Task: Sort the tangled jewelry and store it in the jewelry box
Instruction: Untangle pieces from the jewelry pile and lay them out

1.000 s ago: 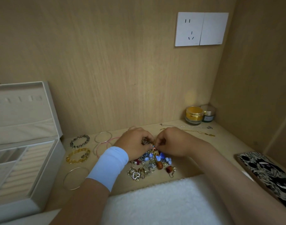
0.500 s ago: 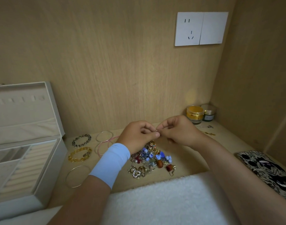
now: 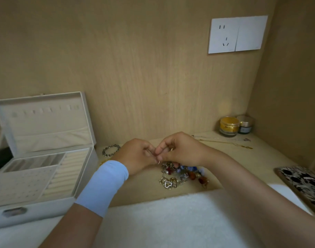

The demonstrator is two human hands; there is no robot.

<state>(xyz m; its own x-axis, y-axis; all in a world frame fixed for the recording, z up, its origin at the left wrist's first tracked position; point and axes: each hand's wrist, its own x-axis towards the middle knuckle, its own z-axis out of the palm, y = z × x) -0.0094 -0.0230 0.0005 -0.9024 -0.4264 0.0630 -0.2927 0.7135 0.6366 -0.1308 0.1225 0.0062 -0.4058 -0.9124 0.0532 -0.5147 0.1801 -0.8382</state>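
A tangled pile of jewelry (image 3: 181, 174) with blue, red and gold pieces lies on the wooden shelf. Just above its left edge, my left hand (image 3: 137, 155) and my right hand (image 3: 178, 151) meet fingertip to fingertip and together pinch a small metal ring (image 3: 158, 162). A blue band wraps my left wrist. The white jewelry box (image 3: 45, 199) stands open at the left, lid up, with ring rolls and small compartments showing. A dark beaded bracelet (image 3: 110, 149) lies behind my left hand. Thin gold chains (image 3: 224, 141) stretch along the back right.
Two small jars, one gold (image 3: 229, 126) and one dark (image 3: 245, 124), stand in the back right corner. A patterned phone (image 3: 303, 185) lies at the right edge. A white fluffy cloth (image 3: 162, 221) covers the front. A wall socket (image 3: 237, 34) is above.
Both hands rose off the pile with a small ring pinched between them. The camera view swung left, so the box now appears nearer and my left arm hides the bangles.
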